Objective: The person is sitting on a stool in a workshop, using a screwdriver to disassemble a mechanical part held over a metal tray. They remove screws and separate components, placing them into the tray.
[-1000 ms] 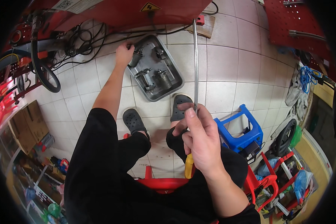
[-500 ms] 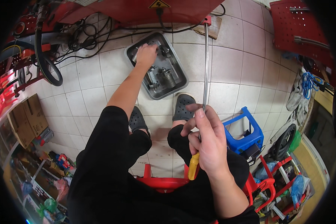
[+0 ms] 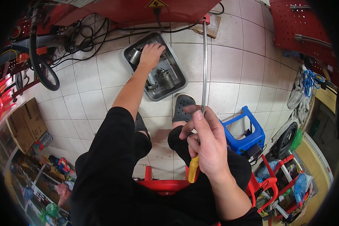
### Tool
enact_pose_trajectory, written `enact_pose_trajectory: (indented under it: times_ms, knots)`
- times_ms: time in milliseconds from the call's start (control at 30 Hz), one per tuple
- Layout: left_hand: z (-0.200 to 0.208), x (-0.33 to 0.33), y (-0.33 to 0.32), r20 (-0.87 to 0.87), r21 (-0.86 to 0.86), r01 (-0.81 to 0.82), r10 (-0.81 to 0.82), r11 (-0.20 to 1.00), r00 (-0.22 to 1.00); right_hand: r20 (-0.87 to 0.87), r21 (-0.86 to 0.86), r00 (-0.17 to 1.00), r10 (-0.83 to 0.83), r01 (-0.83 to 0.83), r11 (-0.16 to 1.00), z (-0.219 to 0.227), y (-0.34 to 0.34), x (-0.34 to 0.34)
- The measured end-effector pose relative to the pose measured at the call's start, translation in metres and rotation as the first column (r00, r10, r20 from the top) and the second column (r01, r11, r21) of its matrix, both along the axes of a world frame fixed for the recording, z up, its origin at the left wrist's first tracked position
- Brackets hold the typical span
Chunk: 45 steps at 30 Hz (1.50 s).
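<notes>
left hand (image 3: 151, 52): reaching into grey metal tray (image 3: 179, 81) on tiled floor, resting on metal parts | right hand (image 3: 207, 145): gripping long yellow-handled screwdriver (image 3: 204, 67), shaft pointing away | blue stool (image 3: 245, 132): just beside right hand

Left hand (image 3: 151, 54) outstretched, right hand (image 3: 207, 145) clenched

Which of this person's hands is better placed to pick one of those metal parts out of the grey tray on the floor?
Probably the left hand: it already rests inside the metal tray, on the metal parts. The right hand is near the lap, gripping a long yellow-handled screwdriver.
</notes>
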State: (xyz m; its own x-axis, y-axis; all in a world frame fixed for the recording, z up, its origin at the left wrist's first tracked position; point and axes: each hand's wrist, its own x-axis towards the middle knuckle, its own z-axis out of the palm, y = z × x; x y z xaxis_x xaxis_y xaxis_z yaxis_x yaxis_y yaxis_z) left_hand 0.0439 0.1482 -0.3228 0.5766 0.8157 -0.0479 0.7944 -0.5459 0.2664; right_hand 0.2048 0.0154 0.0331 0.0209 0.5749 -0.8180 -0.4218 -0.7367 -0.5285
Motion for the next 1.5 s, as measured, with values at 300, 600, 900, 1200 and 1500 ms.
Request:
enact_pose_trajectory:
  times_ms: [300,600,900,1200,1500]
  knots:
    - [0.038,-0.007,-0.022,0.586,-0.591,-0.247,0.619,0.768,0.524,0.14,0.01,0.989,0.05,-0.052,0.999,-0.009,0.009,0.003]
    - [0.157,0.036,-0.085,0.538,-0.822,0.43,0.756,0.373,0.373,0.545,0.071,0.835,0.073,-0.133,0.989,-0.034,0.002,0.011]
    - [0.196,0.024,-0.105,0.232,-0.802,0.597,0.916,-0.01,0.326,0.67,0.057,0.704,0.236,-0.366,0.929,-0.05,-0.012,0.015]
    - [0.184,0.005,-0.05,0.473,-0.873,0.484,0.356,0.065,0.806,0.622,0.072,0.752,0.219,-0.334,0.94,-0.052,-0.019,0.021]
    - [0.014,-0.022,0.056,-0.275,-0.005,-0.406,0.389,0.914,0.879,0.4,-0.009,0.886,0.234,-0.252,0.968,-0.024,-0.013,0.008]
